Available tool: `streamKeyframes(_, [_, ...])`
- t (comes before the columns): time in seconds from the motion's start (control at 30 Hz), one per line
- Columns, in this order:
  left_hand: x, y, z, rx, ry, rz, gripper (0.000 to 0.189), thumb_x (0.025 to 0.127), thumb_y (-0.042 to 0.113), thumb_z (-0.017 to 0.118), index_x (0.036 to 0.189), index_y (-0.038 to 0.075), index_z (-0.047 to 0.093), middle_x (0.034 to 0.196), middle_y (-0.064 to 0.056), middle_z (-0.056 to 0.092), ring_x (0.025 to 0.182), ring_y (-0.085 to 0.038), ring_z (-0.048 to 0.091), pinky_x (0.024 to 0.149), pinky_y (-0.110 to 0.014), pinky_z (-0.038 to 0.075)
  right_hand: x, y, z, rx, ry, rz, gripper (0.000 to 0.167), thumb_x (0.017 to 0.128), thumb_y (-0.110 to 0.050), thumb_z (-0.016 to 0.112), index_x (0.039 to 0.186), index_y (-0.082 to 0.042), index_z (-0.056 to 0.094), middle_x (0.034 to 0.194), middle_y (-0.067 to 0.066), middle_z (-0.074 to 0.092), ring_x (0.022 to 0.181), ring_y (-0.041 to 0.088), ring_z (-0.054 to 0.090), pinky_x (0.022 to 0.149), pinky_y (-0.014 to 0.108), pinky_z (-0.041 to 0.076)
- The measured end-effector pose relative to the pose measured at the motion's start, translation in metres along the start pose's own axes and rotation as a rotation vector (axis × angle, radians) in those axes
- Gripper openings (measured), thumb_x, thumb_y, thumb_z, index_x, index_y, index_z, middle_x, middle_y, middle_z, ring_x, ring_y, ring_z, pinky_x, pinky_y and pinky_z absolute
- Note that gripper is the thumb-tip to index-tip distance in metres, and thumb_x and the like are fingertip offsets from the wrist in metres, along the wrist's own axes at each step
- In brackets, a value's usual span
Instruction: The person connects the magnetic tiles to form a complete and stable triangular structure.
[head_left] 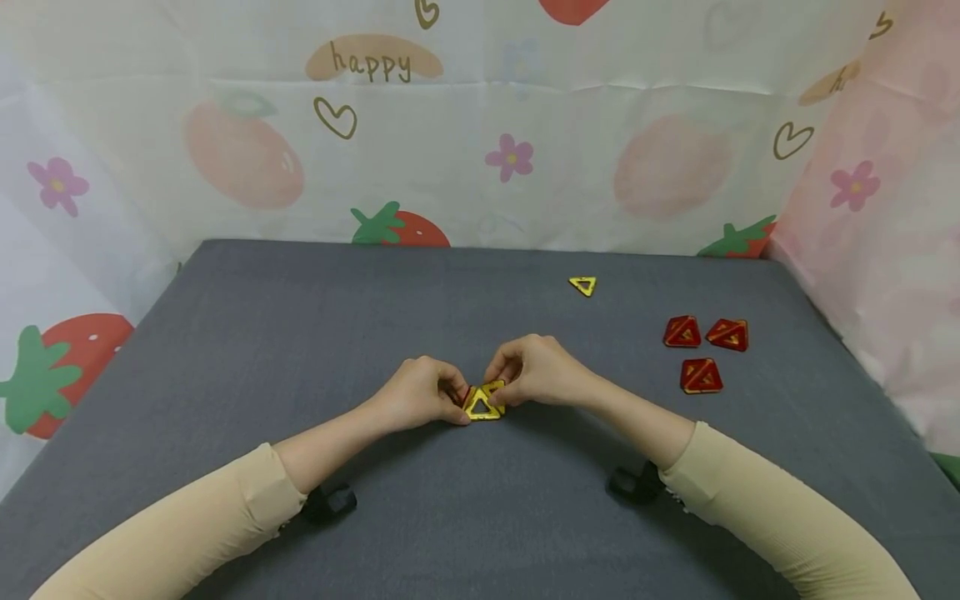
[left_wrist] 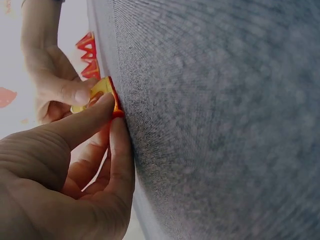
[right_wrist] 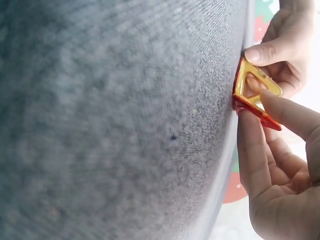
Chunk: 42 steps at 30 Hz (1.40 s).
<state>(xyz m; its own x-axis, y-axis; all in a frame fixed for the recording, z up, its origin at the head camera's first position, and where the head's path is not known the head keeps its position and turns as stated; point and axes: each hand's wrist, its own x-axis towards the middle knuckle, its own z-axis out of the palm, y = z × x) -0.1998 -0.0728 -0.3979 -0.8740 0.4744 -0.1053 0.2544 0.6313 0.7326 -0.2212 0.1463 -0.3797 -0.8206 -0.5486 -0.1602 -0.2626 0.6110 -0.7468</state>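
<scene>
Near the middle of the table, both hands are on a small tent-like shape of triangular magnetic tiles [head_left: 486, 417], with yellow and red frames leaning together. The left hand [head_left: 420, 393] pinches its left side between thumb and fingers. From the right, the right hand [head_left: 542, 371] pinches a yellow tile; its thumb lies on the yellow face in the right wrist view. A red edge of the tiles [right_wrist: 265, 119] runs beside the right fingers there. In the left wrist view, the fingertips cover part of the tiles [left_wrist: 102, 86].
A loose yellow triangle tile [head_left: 582, 279] lies farther back on the grey cloth table [head_left: 300, 333]. To the right sit three red pyramid-like tile pieces: one [head_left: 682, 332], another [head_left: 727, 335], and a nearer one [head_left: 701, 377]. A printed curtain [head_left: 480, 108] hangs behind the table.
</scene>
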Motion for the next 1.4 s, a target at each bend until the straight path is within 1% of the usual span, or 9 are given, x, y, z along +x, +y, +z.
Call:
streamKeyframes(0.13, [0.0001, 0.0000, -0.0011, -0.031, -0.022, -0.004, 0.020, 0.074, 0.013, 0.086, 0.090, 0.010, 0.075, 0.086, -0.004, 0.076, 0.068, -0.005, 0.068, 0.061, -0.021, 0.052, 0.0015, 0.0028, -0.0003, -0.008, -0.033, -0.028, 0.028, 0.074, -0.015, 0.086, 0.100, -0.016, 0.075, 0.088, 0.000, 0.076, 0.076, 0.008, 0.069, 0.068, 0.027, 0.055])
streamKeyframes(0.3, [-0.0005, 0.0007, -0.0025, -0.012, -0.024, 0.015, 0.019, 0.073, 0.012, 0.087, 0.086, 0.009, 0.074, 0.086, -0.005, 0.075, 0.066, -0.005, 0.067, 0.060, -0.022, 0.052, 0.0026, 0.0058, -0.0010, 0.024, -0.067, -0.035, 0.034, 0.073, -0.013, 0.087, 0.105, -0.015, 0.074, 0.092, 0.002, 0.076, 0.080, 0.008, 0.070, 0.070, 0.027, 0.056])
streamKeyframes(0.43, [-0.0006, 0.0005, -0.0028, -0.004, -0.019, 0.029, 0.018, 0.071, 0.011, 0.088, 0.083, 0.009, 0.073, 0.086, -0.005, 0.074, 0.066, -0.005, 0.067, 0.060, -0.021, 0.052, 0.0035, 0.0068, -0.0009, 0.029, -0.070, -0.036, 0.035, 0.073, -0.015, 0.087, 0.105, -0.015, 0.074, 0.091, 0.002, 0.076, 0.079, 0.008, 0.070, 0.070, 0.026, 0.056])
streamKeyframes(0.7, [0.0001, -0.0015, -0.0010, -0.016, -0.013, 0.061, 0.020, 0.071, 0.009, 0.088, 0.084, 0.008, 0.073, 0.091, -0.007, 0.069, 0.070, -0.005, 0.068, 0.062, -0.020, 0.053, 0.0042, 0.0075, 0.0003, 0.042, -0.086, -0.047, 0.036, 0.073, -0.018, 0.088, 0.106, -0.014, 0.074, 0.090, 0.003, 0.075, 0.078, 0.008, 0.071, 0.070, 0.025, 0.057])
streamKeyframes(0.83, [0.0006, -0.0016, -0.0005, -0.024, -0.012, 0.064, 0.021, 0.070, 0.009, 0.088, 0.084, 0.008, 0.073, 0.091, -0.006, 0.069, 0.070, -0.005, 0.068, 0.062, -0.020, 0.053, 0.0037, 0.0077, 0.0010, 0.053, -0.096, -0.065, 0.036, 0.073, -0.016, 0.087, 0.106, -0.013, 0.074, 0.090, 0.004, 0.075, 0.078, 0.009, 0.071, 0.070, 0.026, 0.057])
streamKeyframes(1.07, [0.0001, 0.0005, -0.0014, -0.033, -0.028, 0.056, 0.022, 0.072, 0.013, 0.088, 0.088, 0.009, 0.074, 0.091, -0.006, 0.074, 0.067, -0.005, 0.068, 0.061, -0.021, 0.053, 0.0023, 0.0057, 0.0030, 0.065, -0.112, -0.097, 0.035, 0.074, -0.011, 0.086, 0.106, -0.012, 0.073, 0.092, 0.005, 0.076, 0.081, 0.010, 0.072, 0.072, 0.027, 0.059])
streamKeyframes(1.2, [-0.0010, 0.0013, -0.0021, -0.036, -0.030, 0.068, 0.021, 0.072, 0.012, 0.087, 0.087, 0.009, 0.074, 0.091, -0.007, 0.074, 0.068, -0.005, 0.069, 0.061, -0.021, 0.053, 0.0024, 0.0046, 0.0040, 0.058, -0.117, -0.106, 0.033, 0.074, -0.009, 0.086, 0.105, -0.012, 0.073, 0.092, 0.005, 0.075, 0.081, 0.009, 0.071, 0.072, 0.026, 0.059])
streamKeyframes(1.4, [0.0000, 0.0001, -0.0017, -0.006, -0.018, 0.101, 0.018, 0.072, 0.012, 0.087, 0.084, 0.009, 0.074, 0.093, -0.006, 0.073, 0.069, -0.003, 0.067, 0.062, -0.019, 0.053, 0.0032, 0.0044, 0.0051, 0.051, -0.128, -0.110, 0.032, 0.074, -0.007, 0.086, 0.102, -0.012, 0.071, 0.092, 0.005, 0.074, 0.081, 0.009, 0.069, 0.073, 0.025, 0.058])
